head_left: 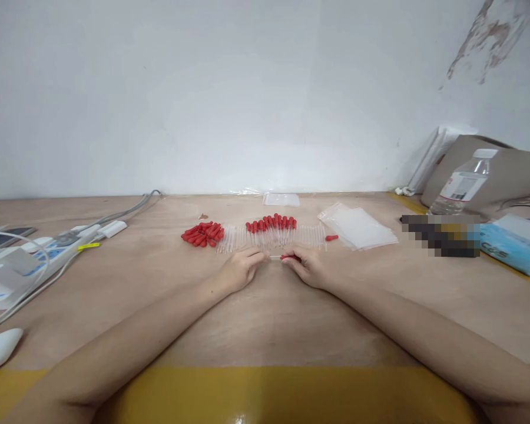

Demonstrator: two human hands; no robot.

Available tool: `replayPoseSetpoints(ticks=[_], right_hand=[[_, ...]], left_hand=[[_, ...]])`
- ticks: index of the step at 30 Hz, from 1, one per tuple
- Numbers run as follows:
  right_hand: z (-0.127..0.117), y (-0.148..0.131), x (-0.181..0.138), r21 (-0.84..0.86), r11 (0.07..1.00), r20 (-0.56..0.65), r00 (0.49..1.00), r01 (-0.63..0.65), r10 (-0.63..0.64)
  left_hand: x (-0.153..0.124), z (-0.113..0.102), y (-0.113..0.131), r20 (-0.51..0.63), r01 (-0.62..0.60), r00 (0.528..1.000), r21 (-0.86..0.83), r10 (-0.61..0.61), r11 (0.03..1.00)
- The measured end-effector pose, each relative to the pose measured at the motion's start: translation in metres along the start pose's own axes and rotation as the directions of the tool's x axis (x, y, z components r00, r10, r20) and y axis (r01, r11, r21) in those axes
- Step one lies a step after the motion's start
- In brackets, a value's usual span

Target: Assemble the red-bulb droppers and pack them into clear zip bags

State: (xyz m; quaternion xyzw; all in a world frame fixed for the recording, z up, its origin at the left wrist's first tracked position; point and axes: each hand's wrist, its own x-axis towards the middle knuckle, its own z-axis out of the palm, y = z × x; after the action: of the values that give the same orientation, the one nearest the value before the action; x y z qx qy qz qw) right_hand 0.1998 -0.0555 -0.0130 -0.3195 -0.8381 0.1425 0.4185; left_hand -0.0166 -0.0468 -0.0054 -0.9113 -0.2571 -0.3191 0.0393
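Between my two hands lies a thin clear glass dropper tube (274, 257), held level just above the table. My left hand (244, 268) is closed around its left end. The fingers of my right hand (308, 266) pinch a red rubber bulb (290, 257) at the tube's right end; how far the bulb sits on the tube I cannot tell. Beyond my hands, several droppers with red bulbs (271, 222) lie side by side among bare clear tubes (235, 237). A pile of loose red bulbs (202, 234) is at their left, and one single red bulb (331, 238) at their right.
Clear plastic bags (364, 228) lie right of the tubes, with a smaller stack (281, 199) near the wall. A power strip (48, 259) with cables occupies the left side. On the right stand a water bottle (463, 182) and a blue tissue pack (512, 244).
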Motion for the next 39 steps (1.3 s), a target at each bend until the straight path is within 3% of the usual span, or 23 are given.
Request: replayPoseSetpoints(ticks=[6, 13, 26, 34, 39], right_hand=[[0.0, -0.001, 0.002, 0.049, 0.999, 0.014, 1.0, -0.001, 0.0], [0.0, 0.0, 0.0, -0.023, 0.998, 0.041, 0.997, 0.064, -0.063], [0.005, 0.0, 0.005, -0.133, 0.986, 0.045, 0.994, 0.104, -0.099], [0.006, -0.005, 0.007, -0.146, 0.987, 0.074, 0.996, 0.064, -0.054], [-0.006, -0.006, 0.014, -0.117, 0.993, 0.163, 0.987, 0.026, -0.006]], left_hand=[[-0.001, 0.002, -0.002, -0.009, -0.012, 1.0, 0.031, 0.012, 0.999], [0.0, 0.001, -0.001, 0.008, -0.082, 0.997, 0.118, 0.082, 0.99], [0.003, 0.007, 0.005, 0.025, -0.028, 0.999, 0.088, 0.026, 0.996], [0.004, 0.008, 0.007, 0.025, -0.037, 0.999, 0.102, 0.035, 0.994], [0.008, 0.005, 0.009, 0.028, 0.003, 1.0, 0.103, -0.006, 0.995]])
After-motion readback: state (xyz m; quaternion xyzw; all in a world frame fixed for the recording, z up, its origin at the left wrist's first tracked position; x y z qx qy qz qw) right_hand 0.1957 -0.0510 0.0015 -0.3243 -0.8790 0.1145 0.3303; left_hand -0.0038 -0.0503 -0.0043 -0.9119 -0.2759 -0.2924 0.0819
